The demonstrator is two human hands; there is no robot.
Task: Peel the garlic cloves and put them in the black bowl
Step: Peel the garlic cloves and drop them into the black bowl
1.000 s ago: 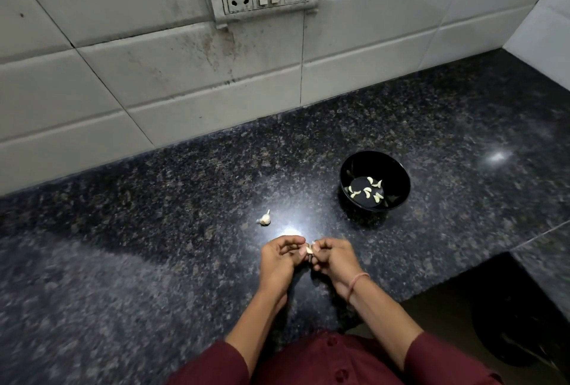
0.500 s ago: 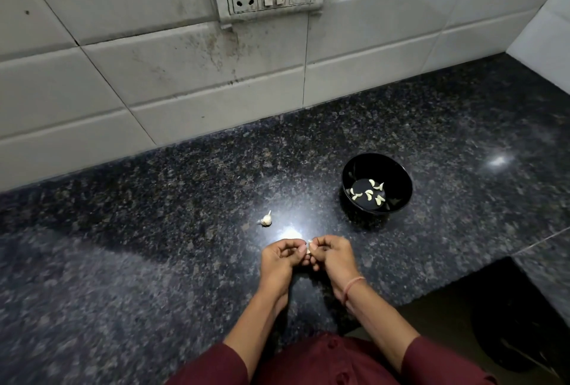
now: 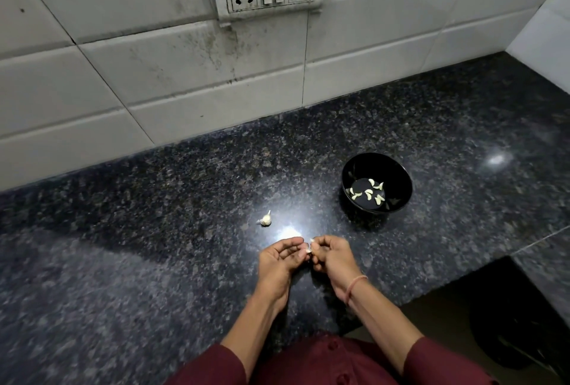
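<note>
Garlic clove [image 3: 266, 219], unpeeled, lies on the counter [image 3: 154, 230] left of my hands. My left hand [image 3: 282, 261] and right hand [image 3: 331, 256] pinch a second clove [image 3: 309, 247] between their meeting fingertips. Farther right, the black bowl [image 3: 398, 168] holds peeled cloves [image 3: 368, 192].

Nothing legible anywhere: no text, label, brand, number or sign to read.
</note>
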